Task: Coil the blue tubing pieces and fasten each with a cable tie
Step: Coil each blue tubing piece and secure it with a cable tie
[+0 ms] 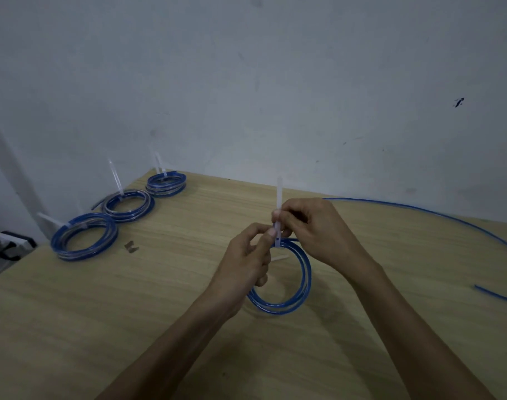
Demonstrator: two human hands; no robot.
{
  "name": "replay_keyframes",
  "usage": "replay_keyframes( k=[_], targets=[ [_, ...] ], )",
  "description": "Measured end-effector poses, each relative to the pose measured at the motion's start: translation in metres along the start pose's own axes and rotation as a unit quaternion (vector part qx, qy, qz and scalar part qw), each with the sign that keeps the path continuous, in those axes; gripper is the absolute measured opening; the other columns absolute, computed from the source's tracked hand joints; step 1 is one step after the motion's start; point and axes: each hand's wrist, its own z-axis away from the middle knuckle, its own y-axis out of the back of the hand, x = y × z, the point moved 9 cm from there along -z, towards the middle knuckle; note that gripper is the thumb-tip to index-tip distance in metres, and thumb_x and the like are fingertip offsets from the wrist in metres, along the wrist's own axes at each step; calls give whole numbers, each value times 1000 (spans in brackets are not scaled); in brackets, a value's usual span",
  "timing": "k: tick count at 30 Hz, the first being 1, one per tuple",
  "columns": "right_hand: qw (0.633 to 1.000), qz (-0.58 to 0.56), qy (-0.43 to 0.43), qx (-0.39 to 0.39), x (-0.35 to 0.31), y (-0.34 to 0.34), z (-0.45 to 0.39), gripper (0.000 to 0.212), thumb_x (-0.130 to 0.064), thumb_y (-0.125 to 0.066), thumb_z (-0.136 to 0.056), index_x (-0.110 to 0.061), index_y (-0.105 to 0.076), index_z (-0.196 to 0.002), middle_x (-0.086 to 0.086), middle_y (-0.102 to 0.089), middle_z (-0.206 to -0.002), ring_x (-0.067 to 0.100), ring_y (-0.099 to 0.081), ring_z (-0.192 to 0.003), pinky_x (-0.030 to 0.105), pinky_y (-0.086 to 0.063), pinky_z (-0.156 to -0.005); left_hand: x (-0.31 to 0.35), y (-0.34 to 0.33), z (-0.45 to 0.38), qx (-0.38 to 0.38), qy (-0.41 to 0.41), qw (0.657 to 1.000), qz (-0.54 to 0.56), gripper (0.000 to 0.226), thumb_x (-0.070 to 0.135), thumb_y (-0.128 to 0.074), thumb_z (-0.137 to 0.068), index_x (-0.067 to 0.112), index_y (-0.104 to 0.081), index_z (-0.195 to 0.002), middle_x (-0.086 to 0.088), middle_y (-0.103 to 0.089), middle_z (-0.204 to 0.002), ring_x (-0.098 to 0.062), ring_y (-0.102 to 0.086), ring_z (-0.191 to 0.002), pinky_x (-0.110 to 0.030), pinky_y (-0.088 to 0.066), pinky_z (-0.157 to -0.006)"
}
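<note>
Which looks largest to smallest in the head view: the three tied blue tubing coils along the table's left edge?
1. Nearest tied blue tubing coil, largest.
2. Middle tied blue tubing coil.
3. Farthest tied blue tubing coil, smallest.
Each lies farther from the camera, so their true sizes may be alike.

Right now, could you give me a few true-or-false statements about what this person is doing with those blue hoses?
1. Three tied coils lie at the table's far left. True: nearest coil, middle coil, farthest coil.
2. The right hand is resting flat on the table. False: it pinches the white cable tie.
3. The left hand also holds the tie. True.
4. The coil in hand is red. False: it is blue.
5. No tubing is left uncoiled. False: a loose blue tube trails on the right.
</note>
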Motion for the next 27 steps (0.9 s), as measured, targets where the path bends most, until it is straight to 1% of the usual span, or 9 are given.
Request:
replay_keyframes(
  k=[2,5,6,10,14,18,20,23,27],
  targets=[
    [1000,-7,-7,12,1,2,-1,22,-19,-60,-101,-11,-74,-87,-8,-71,-72,1,-68,-67,16,-53,-66,8,0,2,6,-36,999,-31,27,37,-54,-102,14,-64,-110,6,-28,-57,-10,-21,-48,-25,-23,-45],
    [999,-17,-21,24,5,0,-3,22,-19,-58,-101,-11,-72,-86,-2,-72,-76,8,-71,-69,29,-59,-69,14,2,1,14,-60,996,-69,26,36,-55,-102,11,-65,-103,9,-31,-53,-10,-23,-47,-27,-24,-45],
    [999,-18,-26,29,6,-2,-3,22,-20,-58,-101,-12,-72,-85,-1,-72,-77,10,-71,-69,31,-59,-68,14,3,1,14,-62,995,-77,27,36,-55,-101,11,-65,-101,10,-31,-53,-10,-23,-47,-27,-24,-46],
    [998,-3,-40,43,9,-5,-3,21,-20,-59,-100,-16,-70,-83,-1,-72,-81,12,-68,-67,21,-52,-59,15,6,2,2,-68,993,-99,25,38,-56,-101,15,-64,-97,11,-31,-52,-12,-23,-49,-29,-24,-47],
    [998,26,-9,60,2,-4,-4,20,-23,-59,-100,-16,-70,-85,-8,-68,-80,10,-63,-66,28,-51,-63,8,7,-2,-6,-44,997,-71,28,37,-53,-103,10,-60,-97,4,-26,-58,-12,-20,-50,-28,-22,-47],
    [996,52,42,58,-8,-9,-2,18,-25,-60,-100,-17,-72,-88,-13,-63,-79,7,-59,-73,24,-46,-65,-1,11,-6,5,12,1000,-12,25,35,-48,-105,18,-58,-90,1,-22,-63,-9,-18,-49,-22,-25,-44],
    [994,67,48,66,-8,-10,-1,18,-26,-60,-100,-18,-72,-88,-14,-63,-79,4,-56,-76,20,-41,-66,-4,11,-6,9,25,1000,-7,24,35,-48,-105,19,-58,-88,1,-23,-63,-9,-19,-48,-21,-25,-43],
    [995,24,8,93,1,-8,-3,19,-24,-61,-99,-16,-73,-88,-12,-68,-82,4,-58,-76,12,-39,-63,4,10,-2,13,-7,999,-43,24,35,-49,-105,19,-59,-89,2,-24,-60,-9,-19,-47,-23,-24,-44],
    [995,-29,-37,90,3,-16,-9,22,-25,-61,-100,-16,-73,-84,-9,-70,-77,2,-60,-74,10,-42,-62,19,17,3,20,-51,995,-86,27,35,-48,-105,10,-60,-100,6,-28,-55,-10,-22,-48,-26,-24,-45]
  ],
)
